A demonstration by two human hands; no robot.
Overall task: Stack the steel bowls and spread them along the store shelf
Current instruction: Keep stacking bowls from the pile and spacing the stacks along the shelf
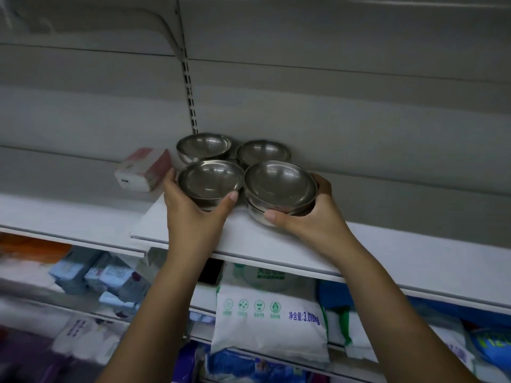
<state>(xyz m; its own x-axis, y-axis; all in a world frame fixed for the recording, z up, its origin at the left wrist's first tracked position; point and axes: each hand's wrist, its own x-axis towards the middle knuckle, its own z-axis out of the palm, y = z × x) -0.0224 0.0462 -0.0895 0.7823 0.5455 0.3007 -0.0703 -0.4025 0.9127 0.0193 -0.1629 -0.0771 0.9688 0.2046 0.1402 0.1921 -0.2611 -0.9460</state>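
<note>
Head view, only one camera.

Four groups of steel bowls on the white shelf (262,244), clustered in a 2x2 block near the back wall, just right of the slotted upright (190,87).

- Back left bowl (204,146): looks single, open side up, nothing touching it but its neighbours.
- Back right bowl (262,152): sits a bit lower in frame, partly hidden behind the front pair; can't tell if there's more than one nested.
- Front left bowl (210,180): single as far as I can see, rim close against the front right stack.
- Front right stack (279,189): at least two bowls nested, maybe three. Top one sits tilted, its rim not flush with the one under it.

Left hand (190,211): wrapped around the front left bowl, fingers on the far left side, thumb on the near right edge. Gripping it.

Right hand (312,214): cupped around the front right stack, thumb on the lower front edge, fingers behind on the right side. Gripping the stack.

Both forearms bare, reaching up from the bottom of frame.

One pink and white pack (143,170) lies on the same shelf level just left of the bowls, close to the left hand's fingers, tilted.

Below the shelf: lower shelves full of packaged goods, blurred. One white bag (271,322) with green icons and blue print is readable; the rest is blue, white and purple packs, count not possible.
</note>
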